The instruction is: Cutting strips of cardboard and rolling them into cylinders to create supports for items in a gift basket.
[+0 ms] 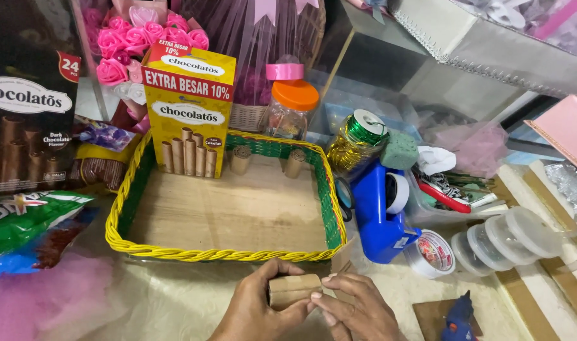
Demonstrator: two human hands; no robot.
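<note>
My left hand (254, 309) and my right hand (358, 311) together grip a small roll of brown cardboard (293, 288) just in front of a yellow and green woven basket tray (225, 254). Inside the tray, a yellow snack box (187, 107) stands upright at the back left corner. Two short cardboard rolls (240, 160) (295, 163) lean against the tray's back wall. The tray's flat bottom is lined with brown cardboard.
A blue tape dispenser (377, 215) and spools of green and gold wire (355, 142) sit right of the tray. A blue glue gun (458, 321) lies at bottom right beside stacked clear containers (503, 240). Snack packs (29, 227), a dark snack box and pink paper roses (137, 38) fill the left.
</note>
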